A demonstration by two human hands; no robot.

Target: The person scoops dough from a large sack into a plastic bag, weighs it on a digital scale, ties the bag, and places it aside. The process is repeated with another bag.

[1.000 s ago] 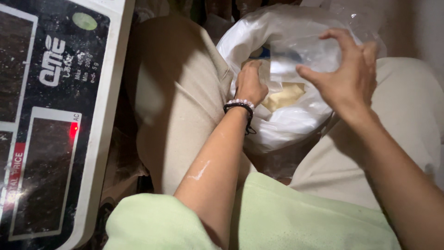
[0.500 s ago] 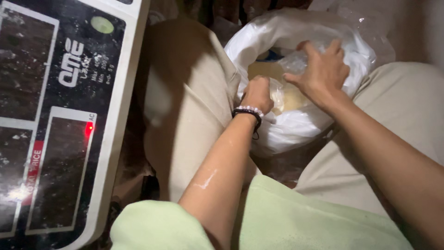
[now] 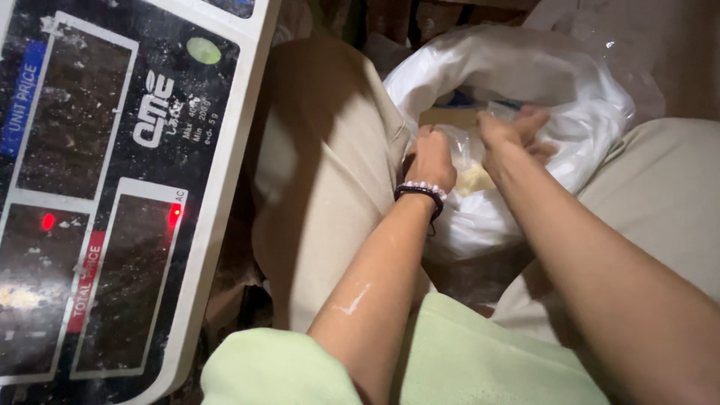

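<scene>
— While both hands are working in the bag's mouth, which is nearer the pale lump?

— The right hand (image 3: 517,139) is lying almost on it, fingers curled, pinching the small clear bag (image 3: 469,150); the left hand (image 3: 431,157), wearing a bead bracelet (image 3: 421,191), is gripping that bag's near edge.

— And the lump?

— The pale lump (image 3: 476,180) is sitting just below both hands, inside the white plastic bag (image 3: 555,82), which is resting between the knees, right of the weighing scale (image 3: 112,187).

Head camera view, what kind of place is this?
Likely a small shop or market stall selling food by weight: a dusty price-computing scale sits beside the seated person, whose hands work inside a white plastic bag holding pale food.
</scene>
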